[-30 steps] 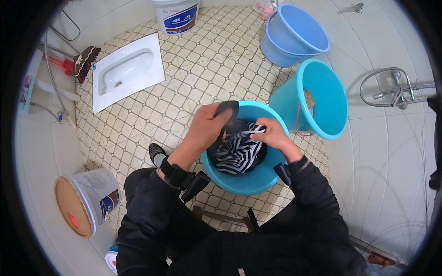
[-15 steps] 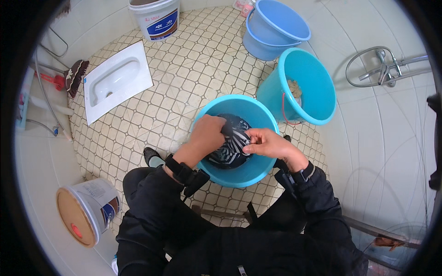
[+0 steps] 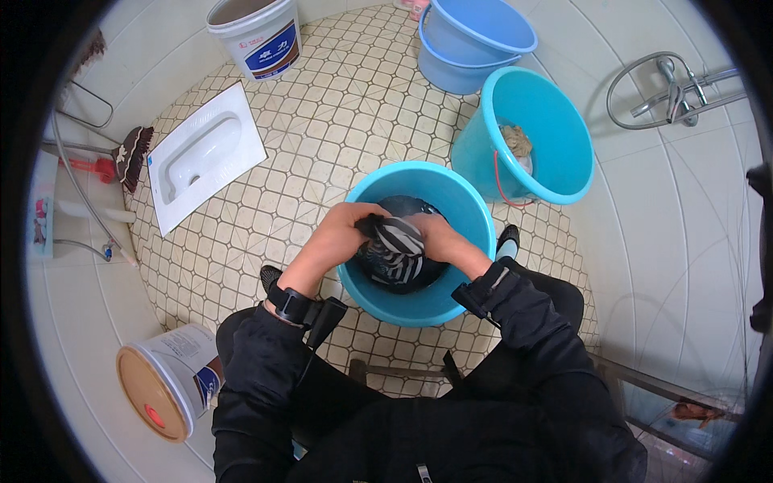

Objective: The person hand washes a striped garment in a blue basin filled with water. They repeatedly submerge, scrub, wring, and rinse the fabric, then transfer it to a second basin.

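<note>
Between my knees stands a turquoise bucket (image 3: pixel 415 312) with dark liquid and wet cloth in it. My left hand (image 3: pixel 345 228) and my right hand (image 3: pixel 439 238) are inside its rim, gripping a black-and-white striped cloth (image 3: pixel 396 241) from both sides. Part of that cloth is raised toward me, while its lower folds hang down to the dark liquid. The left fingers curl round a black edge of the cloth. Most of the right fingers are hidden behind it.
Beyond my right hand is a taller turquoise bucket (image 3: pixel 474 153) holding beige cloth (image 3: pixel 517 142). Blue buckets (image 3: pixel 451 74) stand behind it. A squat toilet (image 3: pixel 251 145) and a white tub (image 3: pixel 266 50) lie far left; a lidded tub (image 3: pixel 189 362) is near left. A shower mixer (image 3: pixel 678 101) hangs right.
The striped cloth has been lifted and bunched up between my hands. My right hand has gone from a fingertip pinch to a hold behind the cloth; my left has shifted slightly left.
</note>
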Action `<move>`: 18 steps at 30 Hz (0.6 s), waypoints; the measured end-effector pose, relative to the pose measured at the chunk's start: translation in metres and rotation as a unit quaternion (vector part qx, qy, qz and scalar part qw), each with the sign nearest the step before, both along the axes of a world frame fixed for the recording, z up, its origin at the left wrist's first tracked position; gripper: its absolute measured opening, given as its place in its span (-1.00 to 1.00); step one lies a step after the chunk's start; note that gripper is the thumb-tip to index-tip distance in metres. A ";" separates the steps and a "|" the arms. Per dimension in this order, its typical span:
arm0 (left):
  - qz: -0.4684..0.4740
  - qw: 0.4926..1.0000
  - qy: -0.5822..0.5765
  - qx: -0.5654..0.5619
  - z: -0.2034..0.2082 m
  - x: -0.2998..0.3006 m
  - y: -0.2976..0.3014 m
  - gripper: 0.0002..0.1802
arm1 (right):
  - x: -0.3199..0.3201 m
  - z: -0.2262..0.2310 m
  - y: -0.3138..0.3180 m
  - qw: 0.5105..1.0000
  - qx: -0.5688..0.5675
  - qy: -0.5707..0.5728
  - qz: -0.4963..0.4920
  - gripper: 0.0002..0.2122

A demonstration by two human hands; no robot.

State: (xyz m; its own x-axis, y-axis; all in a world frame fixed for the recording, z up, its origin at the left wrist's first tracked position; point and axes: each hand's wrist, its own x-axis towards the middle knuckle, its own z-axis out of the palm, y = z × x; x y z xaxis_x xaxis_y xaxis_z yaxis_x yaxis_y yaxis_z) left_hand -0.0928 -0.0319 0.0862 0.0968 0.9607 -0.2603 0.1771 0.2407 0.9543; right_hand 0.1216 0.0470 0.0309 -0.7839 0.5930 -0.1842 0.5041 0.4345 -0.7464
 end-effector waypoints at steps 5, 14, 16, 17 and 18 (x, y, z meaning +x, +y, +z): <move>0.059 0.996 0.060 -0.042 0.000 -0.007 0.000 -0.65 | 0.023 0.007 0.014 0.993 0.016 -0.010 -0.115 -0.80; 0.093 0.978 0.182 -0.040 0.002 -0.010 0.004 -0.79 | 0.056 0.088 0.022 0.930 -0.141 0.190 -0.279 -0.88; 0.079 0.980 0.169 -0.065 0.005 -0.009 0.005 -0.80 | 0.056 0.109 0.017 0.894 -0.210 0.259 -0.298 -0.85; 0.072 0.980 0.160 -0.097 0.006 -0.009 0.006 -0.80 | 0.054 0.117 0.016 0.883 -0.226 0.275 -0.304 -0.84; 0.063 0.981 0.144 -0.116 0.008 -0.009 0.007 -0.80 | 0.052 0.125 0.014 0.870 -0.252 0.306 -0.294 -0.82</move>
